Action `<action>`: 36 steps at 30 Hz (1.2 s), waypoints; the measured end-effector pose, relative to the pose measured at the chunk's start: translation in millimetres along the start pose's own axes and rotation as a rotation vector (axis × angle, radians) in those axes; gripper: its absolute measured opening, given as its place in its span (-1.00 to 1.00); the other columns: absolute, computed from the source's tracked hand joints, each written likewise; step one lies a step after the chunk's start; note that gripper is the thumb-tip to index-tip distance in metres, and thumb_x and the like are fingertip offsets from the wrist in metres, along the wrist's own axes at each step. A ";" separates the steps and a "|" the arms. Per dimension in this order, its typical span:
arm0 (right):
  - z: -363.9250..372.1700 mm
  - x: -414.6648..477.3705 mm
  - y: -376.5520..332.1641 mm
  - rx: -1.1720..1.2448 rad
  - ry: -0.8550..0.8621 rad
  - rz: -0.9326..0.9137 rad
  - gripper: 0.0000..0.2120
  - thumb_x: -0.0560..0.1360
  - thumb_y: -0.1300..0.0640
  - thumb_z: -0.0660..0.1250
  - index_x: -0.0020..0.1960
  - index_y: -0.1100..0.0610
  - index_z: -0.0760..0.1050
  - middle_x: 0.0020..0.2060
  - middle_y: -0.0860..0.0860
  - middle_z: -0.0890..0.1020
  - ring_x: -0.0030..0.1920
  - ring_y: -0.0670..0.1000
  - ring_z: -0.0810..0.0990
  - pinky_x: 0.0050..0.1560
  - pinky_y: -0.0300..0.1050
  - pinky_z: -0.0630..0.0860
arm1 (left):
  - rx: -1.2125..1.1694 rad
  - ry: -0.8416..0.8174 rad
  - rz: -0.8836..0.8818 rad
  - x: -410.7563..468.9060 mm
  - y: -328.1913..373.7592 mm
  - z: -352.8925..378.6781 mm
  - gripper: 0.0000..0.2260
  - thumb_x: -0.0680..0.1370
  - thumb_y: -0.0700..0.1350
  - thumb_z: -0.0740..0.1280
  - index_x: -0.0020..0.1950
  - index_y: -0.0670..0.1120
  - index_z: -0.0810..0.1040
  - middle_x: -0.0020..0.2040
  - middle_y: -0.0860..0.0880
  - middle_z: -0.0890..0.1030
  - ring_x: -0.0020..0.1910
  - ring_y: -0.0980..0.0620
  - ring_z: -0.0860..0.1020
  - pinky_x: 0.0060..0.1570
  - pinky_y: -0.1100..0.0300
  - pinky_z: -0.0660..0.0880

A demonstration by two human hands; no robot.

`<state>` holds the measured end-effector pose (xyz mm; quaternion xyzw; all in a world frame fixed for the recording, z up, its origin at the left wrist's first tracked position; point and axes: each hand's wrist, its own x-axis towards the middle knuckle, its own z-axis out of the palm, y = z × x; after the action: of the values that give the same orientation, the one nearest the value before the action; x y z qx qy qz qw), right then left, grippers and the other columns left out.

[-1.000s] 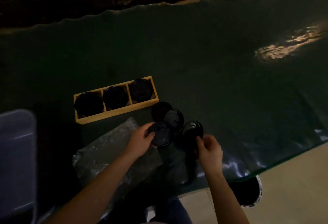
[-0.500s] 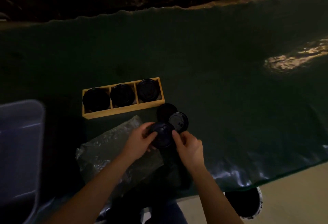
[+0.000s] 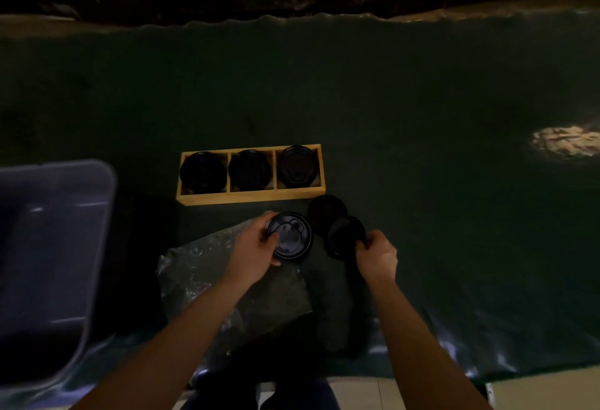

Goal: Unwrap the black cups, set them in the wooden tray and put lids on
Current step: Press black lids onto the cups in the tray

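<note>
step: lidding cups [image 3: 250, 169] in wooden tray [image 3: 246, 197]
left hand [image 3: 256, 247]: gripping lid [image 3: 290, 236]
right hand [image 3: 378, 253]: pinching second lid [image 3: 345, 238]
next: probably centre over a bare rim, press evenly

Wooden tray [image 3: 250, 197]: pale, three compartments in a row.
Black cups [image 3: 250, 169]: three, upright, one per compartment; the rightmost is lidded.
Left lid [image 3: 292, 237]: face up, pinched by left hand [image 3: 256, 249].
Right lid [image 3: 344, 237]: tilted, gripped by right hand [image 3: 378, 253].
Third lid [image 3: 326, 210]: flat, just beside the tray's right corner.

Dim room: a dark green cloth [image 3: 389, 101] covers the table, with a bright patch [image 3: 565, 143] at right and pale floor [image 3: 535, 393] below.
</note>
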<state>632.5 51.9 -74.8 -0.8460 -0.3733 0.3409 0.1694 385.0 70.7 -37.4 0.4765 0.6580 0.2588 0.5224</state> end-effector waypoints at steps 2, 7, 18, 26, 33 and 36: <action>-2.8 -0.1 2.3 0.122 0.009 0.040 -0.86 0.57 0.15 0.41 0.08 0.19 0.60 0.00 0.20 0.71 0.11 0.29 0.67 0.07 0.06 0.56 | -0.046 -0.006 -0.011 1.8 -1.3 1.8 -0.59 0.65 -0.21 0.31 0.51 -0.06 0.40 0.28 -0.16 0.58 -0.10 0.06 0.67 -0.40 0.28 0.62; -10.1 -19.6 -8.4 0.459 -0.011 0.014 -0.85 0.55 0.13 0.46 -0.17 0.03 0.55 -0.24 0.08 0.69 -0.22 0.07 0.69 -0.06 0.11 0.65 | -0.138 -0.064 -0.012 7.6 2.3 11.9 -0.68 0.67 -0.17 0.28 0.42 -0.01 0.44 0.30 -0.19 0.56 0.07 -0.10 0.66 -0.32 0.16 0.68; -0.1 -25.0 -41.0 0.280 -0.103 -0.150 -0.69 0.57 -0.13 0.42 0.04 0.13 0.57 -0.25 -0.01 0.70 -0.27 0.05 0.72 -0.12 0.01 0.66 | -0.150 -0.060 -0.052 16.3 5.7 15.3 -0.66 0.58 -0.32 0.40 0.22 0.05 0.47 0.05 0.02 0.61 -0.11 0.12 0.68 -0.31 0.12 0.68; 12.7 11.0 -35.6 0.098 -0.136 0.017 -0.74 0.61 0.04 0.35 0.20 0.17 0.49 -0.21 0.12 0.71 -0.40 -0.01 0.62 -0.10 -0.05 0.60 | -0.124 0.022 -0.072 18.0 -5.9 -5.6 -0.64 0.59 -0.30 0.39 0.28 0.05 0.46 0.07 -0.02 0.60 -0.07 0.06 0.68 -0.27 0.08 0.69; 2.8 -7.6 -35.9 0.401 -0.115 -0.012 -0.95 0.58 0.19 0.39 -0.04 0.08 0.56 -0.26 0.13 0.70 -0.39 0.01 0.63 -0.27 -0.03 0.58 | -0.145 0.032 -0.071 21.3 1.1 -9.5 -0.66 0.62 -0.30 0.34 0.37 -0.08 0.47 0.05 -0.12 0.60 -0.11 0.10 0.64 -0.34 0.21 0.66; 1.4 -27.2 -45.7 0.392 -0.173 -0.137 -0.95 0.56 0.19 0.42 -0.05 0.06 0.57 -0.31 0.09 0.69 -0.34 0.06 0.64 -0.17 0.12 0.61 | -0.193 -0.017 -0.011 18.9 12.8 -6.9 -0.79 0.67 -0.23 0.28 0.21 0.06 0.50 0.02 -0.08 0.64 -0.09 0.07 0.67 -0.27 0.14 0.68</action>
<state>594.7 62.0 -38.8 -0.7373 -0.3696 0.4660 0.3204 383.2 94.0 -32.8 0.4227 0.6281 0.3141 0.5728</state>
